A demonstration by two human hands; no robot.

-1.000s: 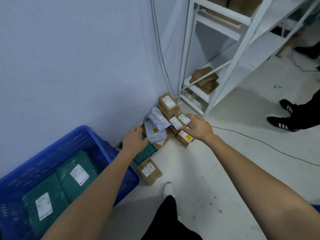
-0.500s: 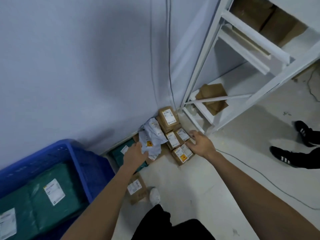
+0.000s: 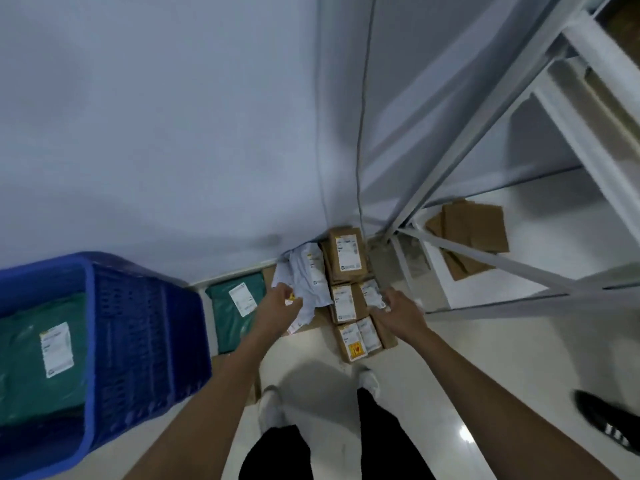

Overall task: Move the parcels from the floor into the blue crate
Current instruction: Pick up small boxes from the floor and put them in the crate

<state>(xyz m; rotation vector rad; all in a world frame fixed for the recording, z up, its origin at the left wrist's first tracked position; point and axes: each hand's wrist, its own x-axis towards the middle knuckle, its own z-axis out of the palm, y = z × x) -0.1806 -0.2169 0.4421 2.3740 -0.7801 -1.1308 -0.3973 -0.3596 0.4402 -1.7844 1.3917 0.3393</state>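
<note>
**Both hands now down on the corner pile, no lift yet**

Parcels (image 3: 346, 292) still on the floor in the wall corner: brown boxes, a crumpled white mailer (image 3: 304, 282), a green mailer (image 3: 235, 306) lying between pile and blue crate (image 3: 138, 327). Crate sits left of the pile and already holds green mailers.

Change over the last second: view has dropped closer and both hands have closed in from just short of the pile to contact. Reads as grasp starting, so transfer of this batch is next.

Left hand (image 3: 277, 304): fingers curled into the white mailer's lower edge (looks like a pinch). Right hand (image 3: 398, 311): fingers loosely spread, tips touching a small brown box (image 3: 372, 292), not wrapped around it.
</note>
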